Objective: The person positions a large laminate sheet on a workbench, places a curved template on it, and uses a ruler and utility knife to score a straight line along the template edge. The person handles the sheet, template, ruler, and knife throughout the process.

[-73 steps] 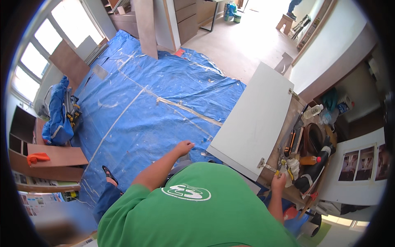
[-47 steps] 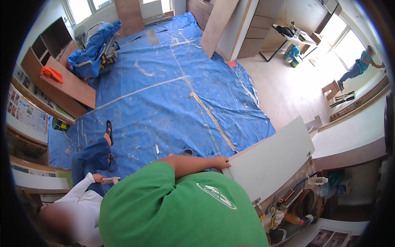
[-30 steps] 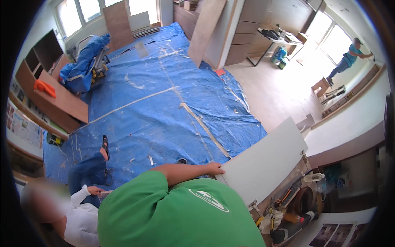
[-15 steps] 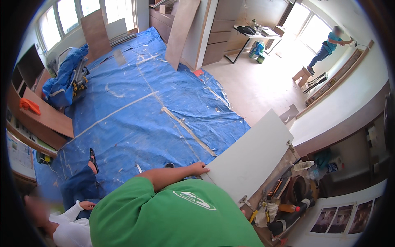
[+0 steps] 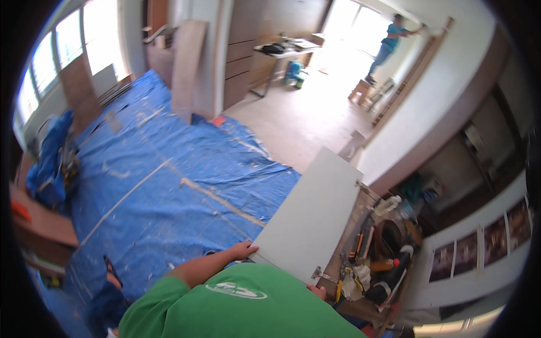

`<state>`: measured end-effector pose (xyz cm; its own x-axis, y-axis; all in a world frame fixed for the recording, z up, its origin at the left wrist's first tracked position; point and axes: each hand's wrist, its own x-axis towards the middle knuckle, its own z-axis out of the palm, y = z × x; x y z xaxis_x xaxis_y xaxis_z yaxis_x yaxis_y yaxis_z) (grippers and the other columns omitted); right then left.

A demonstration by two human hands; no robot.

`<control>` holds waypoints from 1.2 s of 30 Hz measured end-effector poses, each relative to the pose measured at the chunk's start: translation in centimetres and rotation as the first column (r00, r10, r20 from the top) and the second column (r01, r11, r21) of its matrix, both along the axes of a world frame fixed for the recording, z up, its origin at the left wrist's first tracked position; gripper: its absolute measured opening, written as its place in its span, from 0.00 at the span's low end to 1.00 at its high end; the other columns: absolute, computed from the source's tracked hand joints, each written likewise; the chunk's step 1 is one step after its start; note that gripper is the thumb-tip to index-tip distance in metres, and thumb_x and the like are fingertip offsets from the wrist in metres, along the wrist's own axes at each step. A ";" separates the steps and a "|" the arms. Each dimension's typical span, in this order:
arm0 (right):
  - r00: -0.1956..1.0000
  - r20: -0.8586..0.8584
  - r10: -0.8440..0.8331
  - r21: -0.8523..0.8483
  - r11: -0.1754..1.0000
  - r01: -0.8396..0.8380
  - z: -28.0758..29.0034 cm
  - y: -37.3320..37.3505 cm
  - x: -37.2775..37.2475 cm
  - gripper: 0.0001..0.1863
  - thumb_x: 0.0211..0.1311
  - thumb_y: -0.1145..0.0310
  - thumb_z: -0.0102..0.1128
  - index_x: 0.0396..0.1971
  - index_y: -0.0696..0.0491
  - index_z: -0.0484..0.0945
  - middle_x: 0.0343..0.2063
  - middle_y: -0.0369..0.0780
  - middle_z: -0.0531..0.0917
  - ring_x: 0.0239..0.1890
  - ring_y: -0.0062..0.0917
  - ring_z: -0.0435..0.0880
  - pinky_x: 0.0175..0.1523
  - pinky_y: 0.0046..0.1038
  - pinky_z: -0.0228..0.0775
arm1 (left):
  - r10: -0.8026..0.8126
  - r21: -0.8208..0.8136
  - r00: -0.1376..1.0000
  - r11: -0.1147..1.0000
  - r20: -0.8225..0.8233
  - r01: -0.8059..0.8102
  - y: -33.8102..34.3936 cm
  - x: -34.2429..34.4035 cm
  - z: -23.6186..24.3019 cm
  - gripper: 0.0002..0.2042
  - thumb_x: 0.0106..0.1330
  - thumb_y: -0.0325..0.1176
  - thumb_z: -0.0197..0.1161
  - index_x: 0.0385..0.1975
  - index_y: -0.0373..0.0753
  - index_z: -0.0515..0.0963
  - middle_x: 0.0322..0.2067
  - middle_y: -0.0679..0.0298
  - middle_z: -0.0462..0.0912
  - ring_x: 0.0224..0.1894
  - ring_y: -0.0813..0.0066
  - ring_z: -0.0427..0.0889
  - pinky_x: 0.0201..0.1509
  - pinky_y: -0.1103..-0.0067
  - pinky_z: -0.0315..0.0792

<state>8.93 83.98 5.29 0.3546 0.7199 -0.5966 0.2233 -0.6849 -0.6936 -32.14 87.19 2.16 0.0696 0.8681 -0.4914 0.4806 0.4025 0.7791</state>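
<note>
The pale grey panel [image 5: 307, 211], fitted with metal hinges [image 5: 316, 275] along its right side, lies slanted on a cluttered wooden worktop [image 5: 352, 225]. Its near left corner is gripped by my left hand [image 5: 245, 249], fingers closed round the edge. My right hand [image 5: 317, 291] is closed at the near edge below the lower hinge, apparently on the panel, partly hidden by my green shirt. Beside the panel are a clear bottle [image 5: 387, 205], an orange-liquid bottle [image 5: 384, 265], yellow-handled tools [image 5: 349, 280] and a black roll [image 5: 383, 287].
A blue tarp [image 5: 135, 191] covers the floor to the left, with boards [image 5: 45, 225] and a covered bundle [image 5: 49, 163] at its side. A co-worker [image 5: 389, 45] stands on a stool [image 5: 359, 90] by the far wall. Another person's foot [image 5: 112, 275] is at lower left.
My left hand moved from empty air onto the panel's edge. My right hand reappears beside the hinge. The view has swung rightward, leaving the white-sleeved person mostly out of frame.
</note>
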 end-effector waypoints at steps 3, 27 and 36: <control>0.986 -0.141 -0.092 0.024 0.995 0.097 0.7 -0.6 1.2 0.23 0.57 0.71 0.72 0.47 0.60 0.70 0.38 0.45 0.81 0.36 0.34 0.83 0.33 0.37 0.80 | -0.029 -0.039 1.000 0.999 -0.011 0.029 0.8 1.4 2.0 0.35 0.71 0.66 0.54 0.50 0.34 0.81 0.42 0.48 0.87 0.42 0.57 0.87 0.45 0.65 0.78; 0.993 -0.113 -0.017 0.134 0.990 0.032 2.7 -1.5 -2.8 0.32 0.57 0.73 0.71 0.56 0.56 0.61 0.45 0.45 0.78 0.40 0.32 0.83 0.34 0.37 0.82 | 0.419 -0.325 0.875 0.885 0.243 -0.333 2.4 1.3 3.0 0.27 0.73 0.56 0.56 0.55 0.35 0.77 0.49 0.52 0.82 0.48 0.54 0.85 0.41 0.60 0.85; 0.863 0.327 0.385 0.080 0.899 -0.431 5.4 -0.9 0.2 0.18 0.62 0.56 0.69 0.30 0.56 0.77 0.25 0.40 0.81 0.28 0.24 0.83 0.31 0.27 0.76 | 0.407 -0.329 0.871 0.891 0.276 -0.312 1.9 0.7 3.8 0.29 0.74 0.56 0.55 0.57 0.33 0.76 0.50 0.51 0.83 0.49 0.55 0.85 0.43 0.60 0.85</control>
<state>9.13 83.07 10.72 0.1529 0.9086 -0.3886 0.6701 -0.3843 -0.6351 -31.39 89.09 5.97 -0.0235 0.7034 -0.7104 -0.0037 0.7105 0.7037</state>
